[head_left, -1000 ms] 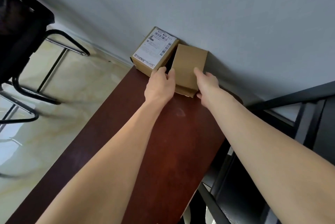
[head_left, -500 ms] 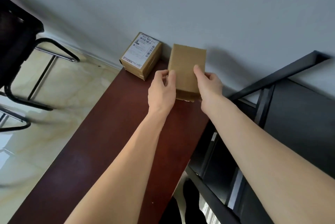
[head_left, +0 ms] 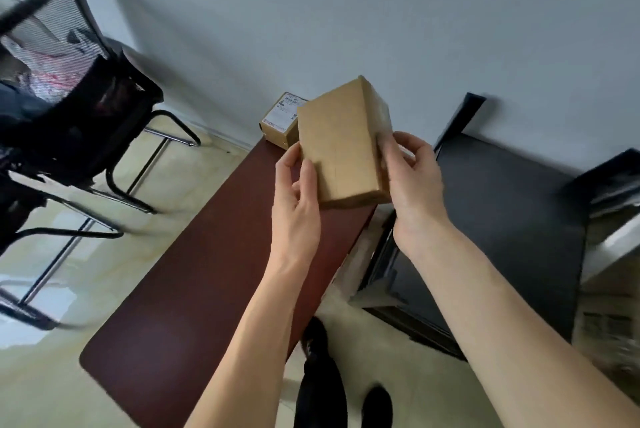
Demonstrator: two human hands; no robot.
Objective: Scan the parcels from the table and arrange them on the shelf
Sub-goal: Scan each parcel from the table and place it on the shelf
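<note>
A plain brown cardboard parcel (head_left: 341,147) is lifted above the far end of the dark red table (head_left: 207,271). My left hand (head_left: 296,199) grips its left edge and my right hand (head_left: 414,181) grips its right side. No label shows on the faces turned toward me. A second, smaller parcel (head_left: 280,116) with a white shipping label lies on the table's far end against the wall, partly hidden behind the held one. The black shelf (head_left: 502,237) stands to the right of the table.
A black mesh chair (head_left: 69,105) with a metal frame stands on the pale floor to the left. My dark shoes (head_left: 318,348) show between table and shelf. Blurred boxes (head_left: 613,323) sit at the right edge. A grey wall closes the far side.
Both hands have lifted the plain parcel off the table and drawn it toward me. The view has pulled back, so more of the chair, floor and shelf shows.
</note>
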